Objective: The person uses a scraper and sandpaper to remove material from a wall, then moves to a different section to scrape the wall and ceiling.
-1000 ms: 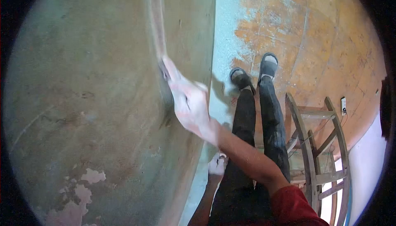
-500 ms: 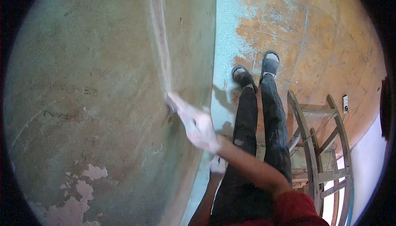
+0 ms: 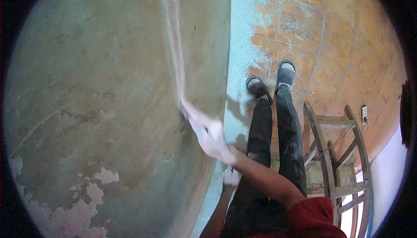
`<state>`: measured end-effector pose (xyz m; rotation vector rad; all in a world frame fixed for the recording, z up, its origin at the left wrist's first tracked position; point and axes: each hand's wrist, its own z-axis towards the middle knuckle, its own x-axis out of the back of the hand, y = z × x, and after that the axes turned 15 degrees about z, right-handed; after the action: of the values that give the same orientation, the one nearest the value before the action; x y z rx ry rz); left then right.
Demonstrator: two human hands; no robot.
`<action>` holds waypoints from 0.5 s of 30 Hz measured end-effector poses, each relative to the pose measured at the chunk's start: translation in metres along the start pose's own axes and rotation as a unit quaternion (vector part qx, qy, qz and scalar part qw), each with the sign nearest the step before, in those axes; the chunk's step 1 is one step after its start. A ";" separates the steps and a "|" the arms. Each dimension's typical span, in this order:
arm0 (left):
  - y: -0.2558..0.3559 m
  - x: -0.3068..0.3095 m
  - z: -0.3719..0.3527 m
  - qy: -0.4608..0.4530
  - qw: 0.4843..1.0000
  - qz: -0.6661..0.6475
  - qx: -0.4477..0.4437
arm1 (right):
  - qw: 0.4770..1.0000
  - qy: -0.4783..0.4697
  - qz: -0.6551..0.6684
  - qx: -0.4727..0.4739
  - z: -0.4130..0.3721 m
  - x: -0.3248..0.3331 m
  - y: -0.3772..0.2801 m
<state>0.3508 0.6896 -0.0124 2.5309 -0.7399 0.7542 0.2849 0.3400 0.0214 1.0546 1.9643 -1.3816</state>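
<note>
My right hand (image 3: pixel 210 133), whitish up to the wrist, reaches across from the red sleeve (image 3: pixel 315 214) to the worn green wall (image 3: pixel 108 77). Its fingers are pressed together at the wall, right at the lower end of a long pale strip (image 3: pixel 173 34) in the surface. Blur and the hand itself hide whatever lies under the fingertips, and I cannot tell what they hold. Lower down, beside my dark trousers (image 3: pixel 260 127), my left hand (image 3: pixel 231 177) is closed in a fist. It is pale too, with a dark mark at its top, and its inside is hidden.
Near the wall's foot, white dust (image 3: pixel 241 25) covers the orange tiled floor (image 3: pixel 339 42). My sandals (image 3: pixel 286 74) stand close to that edge. At right a wooden ladder (image 3: pixel 323 151) leans beside a white power strip (image 3: pixel 364 114) with a cord. Pinkish bare patches (image 3: pixel 82 212) mark the wall.
The view has shifted slightly, so feet, ladder and strip sit a little lower or further right. My right hand stays at the strip's lower end; my left remains closed.
</note>
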 end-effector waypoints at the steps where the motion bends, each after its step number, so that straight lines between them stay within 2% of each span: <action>1: 0.005 0.001 -0.002 0.002 1.000 -0.013 -0.005 | 1.000 -0.002 -0.001 0.003 -0.004 0.011 0.005; 2: 0.012 0.005 -0.004 0.000 1.000 -0.014 -0.008 | 0.998 -0.044 -0.042 -0.021 0.001 0.022 0.000; 3: 0.016 0.016 -0.004 -0.012 0.997 0.059 -0.053 | 0.992 -0.084 -0.083 -0.043 0.011 0.029 -0.002; 4: 0.024 0.025 0.000 -0.020 0.986 0.128 -0.100 | 0.995 -0.075 -0.056 0.032 0.042 0.026 0.000; 5: 0.037 0.036 -0.002 -0.027 0.969 0.199 -0.142 | 0.992 -0.069 -0.092 0.058 0.077 0.016 -0.020; 6: 0.098 0.053 0.004 -0.099 0.988 0.113 0.032 | 0.996 -0.037 -0.081 -0.004 0.076 0.011 -0.019; 7: 0.097 0.058 0.001 -0.099 0.988 0.117 0.035 | 0.995 -0.004 -0.067 -0.068 0.069 0.004 -0.019; 9: 0.097 0.058 0.002 -0.089 0.980 0.176 0.012 | 0.998 -0.019 0.060 -0.024 0.011 0.006 0.006; 10: 0.096 0.054 0.002 -0.085 0.975 0.203 0.000 | 0.996 -0.063 -0.039 -0.058 -0.016 0.022 0.009; 11: 0.084 0.049 0.001 -0.087 0.976 0.201 -0.004 | 0.996 -0.063 -0.042 -0.055 -0.007 0.021 0.006; 13: 0.049 0.043 -0.003 -0.003 0.965 0.202 -0.168 | 0.999 -0.030 -0.013 0.012 0.034 0.013 -0.004; 14: 0.056 0.045 0.002 -0.003 0.965 0.202 -0.168 | 0.999 -0.035 -0.020 0.023 0.066 0.011 -0.017; 15: 0.062 0.048 0.006 -0.031 0.980 0.159 -0.120 | 0.996 -0.043 -0.075 0.032 0.086 0.009 -0.036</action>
<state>0.3511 0.6201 0.0248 2.2548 -1.2000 0.6416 0.2482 0.2555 0.0036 0.8741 1.9818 -1.5525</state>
